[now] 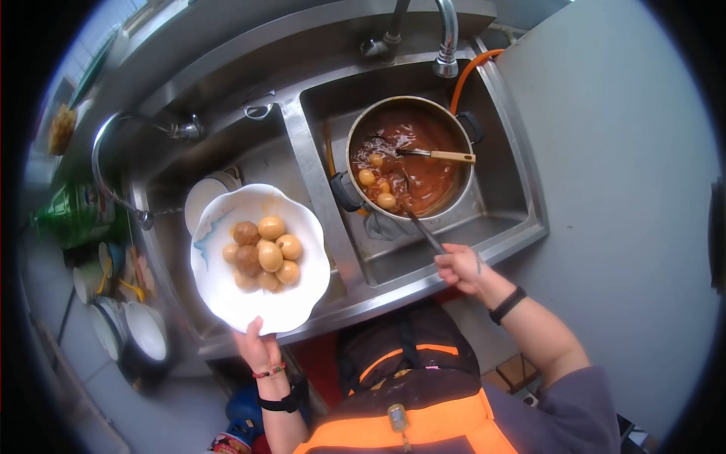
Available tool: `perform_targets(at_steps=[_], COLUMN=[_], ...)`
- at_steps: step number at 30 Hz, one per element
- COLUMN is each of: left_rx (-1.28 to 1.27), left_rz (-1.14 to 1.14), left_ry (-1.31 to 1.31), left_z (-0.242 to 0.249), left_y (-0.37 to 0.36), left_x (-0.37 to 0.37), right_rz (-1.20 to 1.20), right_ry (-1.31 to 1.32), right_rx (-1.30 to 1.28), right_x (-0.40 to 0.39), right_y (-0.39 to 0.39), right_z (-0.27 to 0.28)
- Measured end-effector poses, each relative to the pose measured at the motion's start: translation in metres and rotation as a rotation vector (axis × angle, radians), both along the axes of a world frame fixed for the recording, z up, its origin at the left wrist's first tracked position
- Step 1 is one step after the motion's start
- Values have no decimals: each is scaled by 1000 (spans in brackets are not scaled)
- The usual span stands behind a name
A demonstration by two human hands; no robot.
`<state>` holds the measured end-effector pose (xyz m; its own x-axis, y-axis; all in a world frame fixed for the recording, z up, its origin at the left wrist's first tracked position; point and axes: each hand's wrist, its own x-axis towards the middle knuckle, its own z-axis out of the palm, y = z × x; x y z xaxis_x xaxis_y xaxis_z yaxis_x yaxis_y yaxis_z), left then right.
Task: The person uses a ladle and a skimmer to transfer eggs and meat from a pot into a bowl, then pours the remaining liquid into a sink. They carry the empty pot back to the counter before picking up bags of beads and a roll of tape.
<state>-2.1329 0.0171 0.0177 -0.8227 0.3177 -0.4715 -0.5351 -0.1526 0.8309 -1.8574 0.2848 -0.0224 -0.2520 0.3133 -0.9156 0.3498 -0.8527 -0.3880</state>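
A white bowl with a wavy rim (pixel 219 291) holds several brown eggs (pixel 270 256) and two darker brown balls (pixel 247 259). My left hand (pixel 259 348) grips its near edge, thumb on the rim, above the left basin. In the right basin stands a pot (pixel 461 189) of reddish-brown liquid (pixel 435 136), with several eggs (pixel 386 200) at its left side. My right hand (pixel 458 268) is closed round the dark handle of a utensil (pixel 427 233), whose far end is hidden in the liquid. A second utensil with a wooden handle (pixel 452 157) rests in the pot.
Faucets (pixel 446 64) (pixel 100 147) overhang both basins. An orange hose (pixel 470 76) runs behind the pot. White dishes (pixel 203 198) lie in the left basin; bowls (pixel 146 331) and a green bottle (pixel 76 216) are at the far left. A pale surface (pixel 620 166) extends right.
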Motion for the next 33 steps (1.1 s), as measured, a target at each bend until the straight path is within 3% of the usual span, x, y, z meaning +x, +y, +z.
perform_targets(at_steps=[1,8,19,21,23,31,33], left_rx=[-5,18,5,5,20,72,65], left_rz=[-11,-18,-78,-110,-113,-211,-235], left_ry=[1,20,-46,-42,-30,-27,-22], left_z=[0,1,6,8,5,14,8], left_y=[-1,-4,-1,0,-2,6,7], left_x=[0,-1,-6,-8,-12,-33,-39], right_rz=[-174,-277,-230,-318,-280,-128,-112], right_ry=[91,384,449,487,464,352,342], right_rx=[-121,-118,47,-96,-48,288,273], right_x=[-8,-46,-34,-39,-37,-5,2], right_y=[-2,10,10,13,8,-27,-29], right_z=[-7,-36,-33,-34,-29,69,89])
